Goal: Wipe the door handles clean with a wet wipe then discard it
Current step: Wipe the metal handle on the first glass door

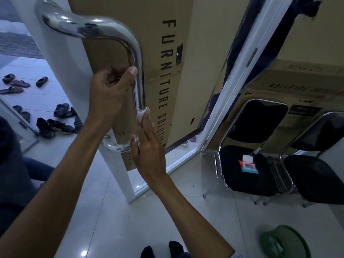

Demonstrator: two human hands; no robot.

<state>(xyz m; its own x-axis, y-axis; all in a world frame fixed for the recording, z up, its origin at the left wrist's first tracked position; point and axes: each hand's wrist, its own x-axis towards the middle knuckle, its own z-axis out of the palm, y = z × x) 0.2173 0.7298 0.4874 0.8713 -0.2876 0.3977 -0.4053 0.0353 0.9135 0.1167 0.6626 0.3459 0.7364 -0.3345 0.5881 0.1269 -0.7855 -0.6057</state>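
Observation:
A long chrome door handle (pixel 136 53) runs down the white door stile (pixel 61 58), curving in at top and bottom. My left hand (pixel 111 90) grips the bar's upper part, thumb up along the metal. Lower down, my right hand (pixel 149 151) holds a white wet wipe (pixel 141 113) against the bar with fairly straight fingers. Only a small bit of the wipe shows above my fingers.
A pack of wet wipes (pixel 248 165) lies on a black chair (pixel 245 175); a second black chair (pixel 316 179) stands to its right. A green bin (pixel 286 243) sits on the tiled floor at lower right. Cardboard boxes (pixel 167 53) stand behind the glass. Shoes (pixel 55 125) lie outside at left.

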